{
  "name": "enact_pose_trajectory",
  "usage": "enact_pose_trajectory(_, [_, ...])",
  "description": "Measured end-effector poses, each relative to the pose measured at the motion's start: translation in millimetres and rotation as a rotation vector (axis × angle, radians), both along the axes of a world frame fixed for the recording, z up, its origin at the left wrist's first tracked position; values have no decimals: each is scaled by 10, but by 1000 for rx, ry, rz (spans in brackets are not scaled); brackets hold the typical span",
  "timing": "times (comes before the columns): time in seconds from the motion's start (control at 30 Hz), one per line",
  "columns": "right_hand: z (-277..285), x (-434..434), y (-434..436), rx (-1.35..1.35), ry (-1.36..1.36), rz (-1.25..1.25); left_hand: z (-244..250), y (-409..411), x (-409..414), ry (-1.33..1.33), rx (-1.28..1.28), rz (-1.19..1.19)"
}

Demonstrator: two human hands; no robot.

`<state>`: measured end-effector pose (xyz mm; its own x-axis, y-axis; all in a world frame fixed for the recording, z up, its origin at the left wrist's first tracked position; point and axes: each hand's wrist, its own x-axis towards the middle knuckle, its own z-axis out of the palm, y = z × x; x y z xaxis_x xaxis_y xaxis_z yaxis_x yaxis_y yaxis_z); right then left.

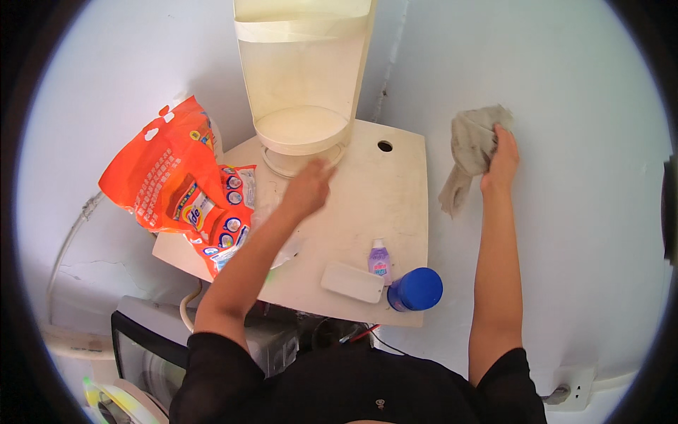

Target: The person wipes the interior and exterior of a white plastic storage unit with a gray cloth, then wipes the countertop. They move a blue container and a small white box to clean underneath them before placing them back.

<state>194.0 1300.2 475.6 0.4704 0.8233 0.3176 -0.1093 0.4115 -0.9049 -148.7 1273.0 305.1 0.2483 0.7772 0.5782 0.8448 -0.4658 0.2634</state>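
My right hand (502, 159) grips a crumpled grey-beige cloth (473, 140) beside the wall, to the right of the table. One end of the cloth hangs down. My left hand (310, 188) is in front of the round base of a cream plastic shelf stand (302, 127); it is slightly blurred, and its fingertips are partly hidden, so whether it touches the base or holds anything is unclear. An orange Tide detergent bag (175, 180) leans at the left of the white table (371, 206), next to my left forearm.
Near the table's front edge are a small purple bottle (379, 262), a white rectangular plastic case (352, 282) and a blue-lidded jar (418, 289). A round hole (385, 146) is cut in the tabletop. A socket with a plug (574, 389) is at lower right.
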Motion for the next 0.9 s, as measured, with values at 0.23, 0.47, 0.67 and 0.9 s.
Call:
enact_pose_trajectory(0.23, [-697, -141, 1464, -52, -794, -267, -665, -183, 124, 43, -419, -106])
enact_pose_trajectory(0.47, [-1769, -637, 2245, -329, -1327, 136, -887, -150, 314, 109, -232, -4])
enact_pose_trajectory(0.67, [-2285, -1243, 2391, -390, -1754, 252, -736, -200, 285, 130, -298, 21])
enact_pose_trajectory(0.9, [-2451, -334, 2866, -493, -1719, -66, -759, -205, 231, 103, -272, 2])
